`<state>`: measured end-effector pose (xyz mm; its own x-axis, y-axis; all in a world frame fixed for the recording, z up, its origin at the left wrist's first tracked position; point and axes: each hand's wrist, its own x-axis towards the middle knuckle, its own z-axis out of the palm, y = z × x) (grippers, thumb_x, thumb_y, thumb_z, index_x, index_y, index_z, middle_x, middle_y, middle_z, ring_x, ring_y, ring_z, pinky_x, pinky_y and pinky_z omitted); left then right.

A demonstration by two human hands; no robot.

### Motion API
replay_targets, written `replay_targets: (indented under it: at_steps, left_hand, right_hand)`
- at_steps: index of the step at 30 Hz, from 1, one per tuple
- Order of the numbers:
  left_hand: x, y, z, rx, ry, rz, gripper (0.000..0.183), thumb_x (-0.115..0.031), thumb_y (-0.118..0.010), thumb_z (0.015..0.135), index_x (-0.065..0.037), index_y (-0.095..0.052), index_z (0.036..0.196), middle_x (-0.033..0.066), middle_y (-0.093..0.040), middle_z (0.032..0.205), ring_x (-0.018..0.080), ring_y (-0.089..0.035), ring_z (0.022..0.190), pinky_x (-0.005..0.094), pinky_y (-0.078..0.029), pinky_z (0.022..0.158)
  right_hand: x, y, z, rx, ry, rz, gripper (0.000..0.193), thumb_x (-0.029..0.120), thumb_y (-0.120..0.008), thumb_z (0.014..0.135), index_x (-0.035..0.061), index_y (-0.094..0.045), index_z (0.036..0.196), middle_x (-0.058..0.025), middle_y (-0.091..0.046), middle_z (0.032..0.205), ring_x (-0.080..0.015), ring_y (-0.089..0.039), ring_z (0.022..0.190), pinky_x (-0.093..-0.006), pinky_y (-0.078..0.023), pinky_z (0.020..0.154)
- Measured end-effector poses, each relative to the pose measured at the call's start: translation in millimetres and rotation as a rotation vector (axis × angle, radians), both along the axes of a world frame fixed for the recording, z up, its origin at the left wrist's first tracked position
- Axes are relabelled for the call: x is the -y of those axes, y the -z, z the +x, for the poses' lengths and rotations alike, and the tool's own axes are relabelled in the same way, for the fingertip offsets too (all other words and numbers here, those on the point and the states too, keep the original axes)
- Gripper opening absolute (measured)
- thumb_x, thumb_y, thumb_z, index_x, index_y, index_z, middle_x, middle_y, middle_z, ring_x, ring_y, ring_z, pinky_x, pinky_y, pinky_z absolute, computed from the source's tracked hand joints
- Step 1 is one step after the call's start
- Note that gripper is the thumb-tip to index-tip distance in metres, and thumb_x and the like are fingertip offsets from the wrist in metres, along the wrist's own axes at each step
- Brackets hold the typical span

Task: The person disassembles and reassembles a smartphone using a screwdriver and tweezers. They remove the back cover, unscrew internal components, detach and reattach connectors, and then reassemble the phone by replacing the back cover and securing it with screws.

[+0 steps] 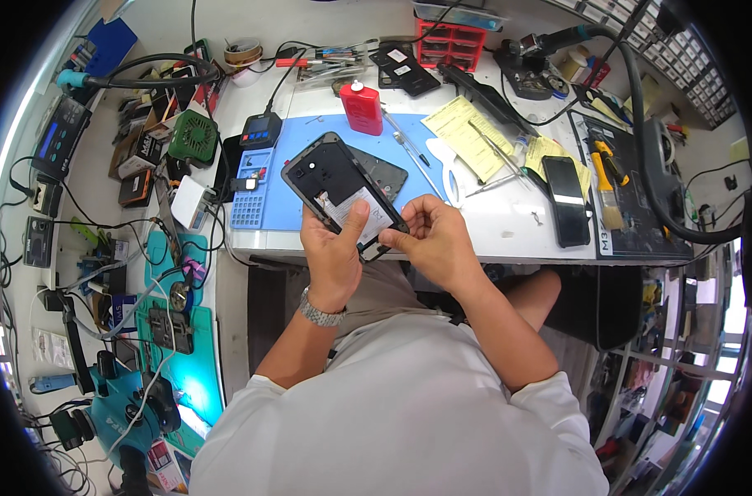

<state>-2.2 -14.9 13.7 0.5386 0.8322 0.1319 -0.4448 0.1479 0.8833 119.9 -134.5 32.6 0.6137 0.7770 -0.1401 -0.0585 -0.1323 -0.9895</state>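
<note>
An opened black phone (330,178) with its back cover off is held over the near edge of the blue work mat (409,132). My left hand (330,252) grips the phone's lower end, thumb pressed on the white battery label. My right hand (434,236) pinches the phone's lower right corner with its fingertips. A dark back cover (388,172) lies on the mat just behind the phone.
A red bottle (361,107), tweezers and yellow papers (467,132) lie beyond the mat. Another black phone (564,200) rests at the right beside a brush (609,202). Testers, cables and a green fan (192,136) crowd the left side; a red parts drawer (449,43) stands at the back.
</note>
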Motion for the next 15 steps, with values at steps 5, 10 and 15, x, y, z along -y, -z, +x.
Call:
replay_targets:
  at_steps: [5, 10, 15]
  left_hand:
    - [4.0, -6.2, -2.6, -0.007, 0.027, -0.011, 0.042, -0.005, -0.079, 0.103, -0.001, -0.061, 0.141, 0.0162, -0.078, 0.126, 0.024, -0.079, 0.11, 0.0406, -0.065, 0.098]
    - [5.2, -12.0, -1.9, 0.015, 0.013, 0.015, 0.044, -0.005, -0.079, 0.103, -0.001, -0.06, 0.143, 0.0172, -0.077, 0.128, 0.0259, -0.078, 0.112, 0.0426, -0.065, 0.101]
    - [6.1, -10.1, 7.0, 0.043, -0.081, 0.027, 0.045, -0.005, -0.078, 0.104, -0.002, -0.058, 0.144, 0.0176, -0.077, 0.128, 0.0264, -0.078, 0.113, 0.0427, -0.065, 0.102]
  right_hand:
    - [3.4, -6.2, 4.6, 0.061, -0.079, -0.038, 0.036, 0.014, -0.097, 0.086, 0.0041, -0.063, 0.09, 0.0007, -0.063, 0.075, -0.0085, -0.055, 0.068, -0.0282, -0.049, 0.063]
    - [2.9, -7.0, 5.5, 0.125, -0.076, -0.085, 0.043, 0.026, -0.096, 0.089, 0.0047, -0.06, 0.078, -0.001, -0.061, 0.07, -0.0103, -0.053, 0.064, -0.0304, -0.045, 0.058]
    - [-5.6, -5.5, 1.6, -0.046, 0.016, -0.128, 0.044, 0.026, -0.095, 0.093, 0.0065, -0.058, 0.079, -0.0029, -0.065, 0.072, -0.0094, -0.056, 0.061, -0.0293, -0.047, 0.052]
